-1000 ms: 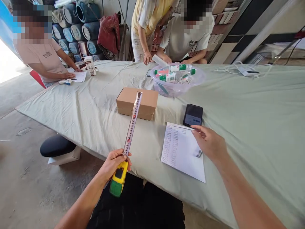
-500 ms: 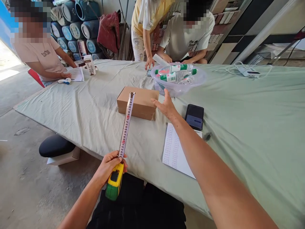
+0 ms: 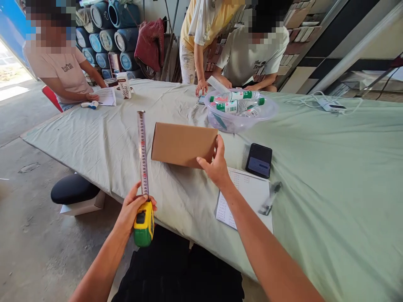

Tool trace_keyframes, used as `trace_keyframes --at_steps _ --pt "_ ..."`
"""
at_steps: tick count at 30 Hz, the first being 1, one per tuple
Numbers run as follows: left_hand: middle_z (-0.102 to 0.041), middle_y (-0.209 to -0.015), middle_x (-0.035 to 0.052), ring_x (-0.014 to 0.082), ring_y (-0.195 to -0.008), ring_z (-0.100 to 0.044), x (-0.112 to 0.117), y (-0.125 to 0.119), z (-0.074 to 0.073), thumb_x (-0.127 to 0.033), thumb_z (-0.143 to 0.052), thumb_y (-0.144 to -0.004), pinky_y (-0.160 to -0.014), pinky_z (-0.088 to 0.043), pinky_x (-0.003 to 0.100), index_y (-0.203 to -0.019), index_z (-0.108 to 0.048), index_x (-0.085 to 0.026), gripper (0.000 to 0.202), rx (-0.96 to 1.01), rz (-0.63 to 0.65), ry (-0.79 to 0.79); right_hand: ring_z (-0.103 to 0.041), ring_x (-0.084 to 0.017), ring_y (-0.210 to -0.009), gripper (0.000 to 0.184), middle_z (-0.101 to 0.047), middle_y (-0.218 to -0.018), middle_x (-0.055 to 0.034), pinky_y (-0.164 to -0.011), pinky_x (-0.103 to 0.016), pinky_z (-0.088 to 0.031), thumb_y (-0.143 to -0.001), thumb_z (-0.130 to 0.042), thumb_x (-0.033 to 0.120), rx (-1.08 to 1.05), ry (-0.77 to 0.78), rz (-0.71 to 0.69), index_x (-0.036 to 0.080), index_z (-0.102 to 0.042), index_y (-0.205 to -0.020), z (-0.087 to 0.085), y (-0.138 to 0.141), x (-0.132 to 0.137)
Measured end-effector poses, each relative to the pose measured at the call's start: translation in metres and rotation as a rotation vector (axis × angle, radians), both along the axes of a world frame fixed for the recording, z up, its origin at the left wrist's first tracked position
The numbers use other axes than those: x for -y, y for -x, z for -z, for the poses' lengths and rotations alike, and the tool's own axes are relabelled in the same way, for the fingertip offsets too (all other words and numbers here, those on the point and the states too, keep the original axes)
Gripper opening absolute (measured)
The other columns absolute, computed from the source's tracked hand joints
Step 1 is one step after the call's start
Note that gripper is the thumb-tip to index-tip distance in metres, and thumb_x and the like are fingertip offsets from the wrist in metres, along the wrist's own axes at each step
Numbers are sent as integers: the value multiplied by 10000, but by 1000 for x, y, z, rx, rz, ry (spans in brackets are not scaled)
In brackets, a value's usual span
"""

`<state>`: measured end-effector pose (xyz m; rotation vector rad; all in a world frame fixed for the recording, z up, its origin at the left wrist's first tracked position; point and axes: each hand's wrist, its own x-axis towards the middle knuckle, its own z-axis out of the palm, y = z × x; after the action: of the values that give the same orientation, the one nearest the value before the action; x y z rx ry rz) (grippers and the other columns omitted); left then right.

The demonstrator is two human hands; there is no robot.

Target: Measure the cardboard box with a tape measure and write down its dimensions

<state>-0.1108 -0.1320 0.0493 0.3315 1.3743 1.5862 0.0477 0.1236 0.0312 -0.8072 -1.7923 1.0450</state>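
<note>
My left hand [image 3: 134, 206] is closed around a yellow and green tape measure [image 3: 144, 224], near the table's front edge. Its marked blade [image 3: 142, 151] sticks out away from me, to the left of a brown cardboard box [image 3: 185, 144]. My right hand [image 3: 215, 165] grips the right end of that box, thumb on the near side and fingers behind. The box looks tilted, with one broad face turned toward me. To the right of the box, below my right forearm, lie a sheet of written numbers [image 3: 248, 188], a pen [image 3: 272, 197] and a black phone [image 3: 259, 160].
A clear plastic basin [image 3: 242, 121] with several bottles stands behind the box. A white carton [image 3: 124, 86] is at the far left, and a power strip with cables [image 3: 333, 107] at the right. Three people are around the cloth-covered table [image 3: 330, 167]. A black stool [image 3: 74, 188] stands on the floor at left.
My right hand has closed on the box, which is now lifted or tipped toward me. My left hand has shifted left with the tape measure, so its blade is off the box.
</note>
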Motion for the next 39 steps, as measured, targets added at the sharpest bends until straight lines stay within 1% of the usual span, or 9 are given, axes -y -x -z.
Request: trace_keyframes --at_steps 2,6,11,16,21,26,32,36,39 --pt "-730 -740 26 239 -671 -713 -4 8 -7 -287 -764 -763 -588 -537 304 -1534 -281 -234 911 -32 -30 -32 -279 -309 -1514 1026 -184 -1668 -108 -1189 -563 -337 -753 -683 342 23 -47 30 333 -79 -1582 6 -8 25" --pt "-733 -733 21 219 -625 -705 -16 22 -16 -240 -735 -778 -600 -545 306 -1595 -194 -253 980 -85 -12 -116 -418 -329 -1433 1039 -238 -1639 -136 -1118 -596 -414 -783 -727 408 26 -17 -4 382 -59 -1579 13 -27 54" --pt "-736 -748 37 221 -650 -710 -27 30 -16 -223 -735 -783 -626 -558 311 -1603 -199 -221 979 -90 26 -178 -313 -372 -1502 1223 -71 -1697 -116 -1153 -632 -352 -690 -830 569 103 43 -138 422 -7 -1584 4 -42 43" --pt "-731 -756 27 215 -654 -710 -28 30 -15 -236 -723 -798 -616 -555 300 -1615 -154 -249 996 -88 57 -220 -281 -337 -1521 1170 -115 -1699 -79 -1184 -616 -329 -711 -827 559 140 29 -277 429 -58 -1584 6 -38 34" --pt "-712 -723 9 221 -678 -724 -37 27 -18 -263 -718 -789 -635 -553 296 -1613 -161 -228 996 -81 47 -258 -343 -323 -1488 1044 -156 -1686 -77 -1167 -608 -372 -754 -798 536 99 47 -233 425 -150 -1565 11 -34 41" --pt "-719 -722 10 226 -675 -724 -46 19 -20 -264 -721 -777 -636 -550 306 -1620 -127 -210 1033 -91 95 -268 -374 -322 -1463 963 -201 -1674 -48 -1060 -574 -508 -791 -752 541 102 38 -187 452 -176 -1557 4 -40 53" --pt "-714 -735 31 231 -680 -713 -44 12 -45 -252 -711 -812 -623 -542 304 -1583 -254 -195 898 -72 200 -273 -588 -329 -1235 934 -405 -1568 -45 -822 -508 -618 -800 -702 601 184 182 -69 489 -160 -1553 -22 -63 65" --pt "-716 -738 31 215 -642 -697 -58 10 -58 -238 -710 -806 -613 -540 305 -1584 -253 -209 903 -71 276 -229 -578 -359 -1218 870 -495 -1464 -102 -919 -582 -546 -785 -662 661 263 140 36 383 -267 -1509 -34 -62 58" --pt "-721 -713 20 207 -609 -687 -69 5 -57 -230 -725 -773 -604 -537 307 -1607 -180 -213 997 -147 217 -204 -499 -353 -1303 807 -459 -1465 -124 -1004 -575 -494 -782 -638 678 200 96 102 315 -329 -1434 -33 -52 50"
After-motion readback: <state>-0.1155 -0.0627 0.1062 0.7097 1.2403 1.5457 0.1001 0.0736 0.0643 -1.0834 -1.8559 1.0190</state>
